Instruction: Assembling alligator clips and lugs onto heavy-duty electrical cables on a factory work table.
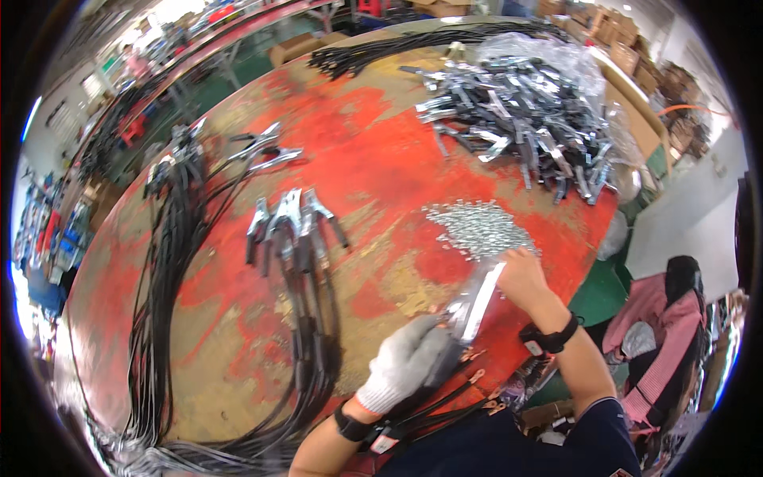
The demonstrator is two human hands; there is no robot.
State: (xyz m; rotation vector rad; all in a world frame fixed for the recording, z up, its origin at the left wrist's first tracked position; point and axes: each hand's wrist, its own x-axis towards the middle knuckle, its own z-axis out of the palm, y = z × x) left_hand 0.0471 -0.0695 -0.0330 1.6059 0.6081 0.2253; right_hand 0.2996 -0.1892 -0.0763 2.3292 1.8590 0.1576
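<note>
My left hand, in a white knit glove, is closed around a metal clamp with dark handles. The clamp is smeared by motion, and its shiny jaws slant up toward the pile of small metal screws. At that pile's near edge, my bare right hand has its fingers curled together. Whatever is between those fingertips is too small to make out. Black cables with copper ends lie beside my left hand at the table's near edge.
A big heap of metal clamps covers the far right of the worn red table. Finished-looking cables with clamps lie left of centre, beside a thick cable bundle. More black cables stretch along the far edge. A pink checked garment hangs at right.
</note>
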